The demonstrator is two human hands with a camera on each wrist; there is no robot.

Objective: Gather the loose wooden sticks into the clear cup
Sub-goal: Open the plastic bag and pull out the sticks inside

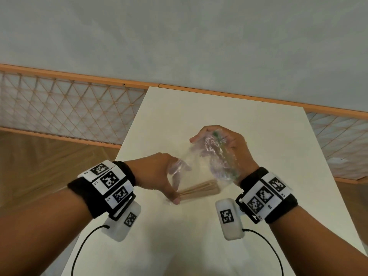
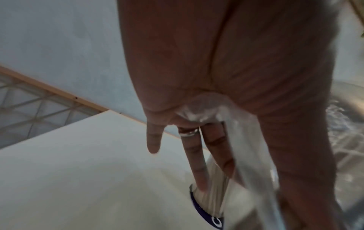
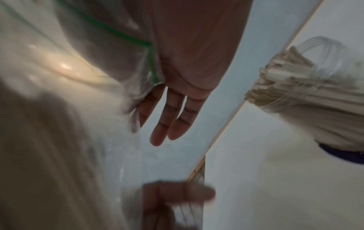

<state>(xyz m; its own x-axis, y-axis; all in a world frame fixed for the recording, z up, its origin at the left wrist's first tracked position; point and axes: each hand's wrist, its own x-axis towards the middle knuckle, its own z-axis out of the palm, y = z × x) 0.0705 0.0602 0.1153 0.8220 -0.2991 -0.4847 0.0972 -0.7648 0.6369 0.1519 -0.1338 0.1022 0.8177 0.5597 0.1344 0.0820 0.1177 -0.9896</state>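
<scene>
Nearest the head cam: both forearms w/ black wristbands carrying white marker tiles, a white camera pod point(image 1: 231, 218) w/ black cable hanging under each wrist.

Left hand point(image 1: 159, 174) sits just above the counter point(image 1: 179, 116), thumb and fingers pinching one end of a bunch of wooden sticks point(image 1: 201, 191). The sticks lie almost flat, fanned slightly, other end pointing toward the right wrist. In the left wrist view the fingers point(image 2: 199, 161) reach straight down to the bundle; a ring shows on one finger, and a dark blue band w/ a white circle mark point(image 2: 204, 213) crosses the low end of the bundle. What that band belongs to can't be told.

Clear cup: thin see-through plastic point(image 1: 191, 156) rises from the left hand's knuckles up toward the right hand; blurred, so its exact outline is unclear. The right wrist view shows curved clear rims point(image 3: 323, 46) around the stick ends, sticks apparently inside.

Right hand point(image 1: 233, 148), a bit farther and higher, grips a crumpled clear bag w/ a green strip point(image 1: 221, 150), thumb on the near-left side, bag bunched against the palm. In the wrist view three fingers point(image 3: 167, 112) look fairly straight beside the bag.

Beyond: far counter edge, wooden rail, lattice panel point(image 1: 69, 108), pale grey-blue wall.
</scene>
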